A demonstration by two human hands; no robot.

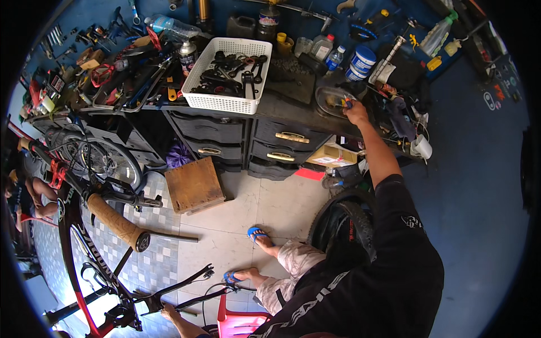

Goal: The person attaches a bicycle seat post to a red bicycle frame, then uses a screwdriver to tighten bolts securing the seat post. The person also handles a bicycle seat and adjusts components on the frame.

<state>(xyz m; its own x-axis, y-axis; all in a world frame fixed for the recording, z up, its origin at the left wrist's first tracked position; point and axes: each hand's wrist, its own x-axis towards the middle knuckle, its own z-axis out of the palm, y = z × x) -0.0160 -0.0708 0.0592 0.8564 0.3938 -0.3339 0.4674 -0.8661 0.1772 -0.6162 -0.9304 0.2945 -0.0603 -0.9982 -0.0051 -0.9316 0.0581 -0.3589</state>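
My right hand is stretched out to the right end of the workbench, over a shallow clear plastic tub. Its fingers are closed on a small thing with blue and orange-red colouring, too small to make out. At the lower left, my left hand grips the rear part of a black and red bicycle frame, its fingers partly hidden. The frame carries a handlebar with a tan cork-like grip.
A white perforated basket of dark metal parts stands on the drawer-fronted bench among tools. Bottles and a blue-and-white tub are behind. A wooden box, black tyres and a red plastic stool are on the floor. Another person sits far left.
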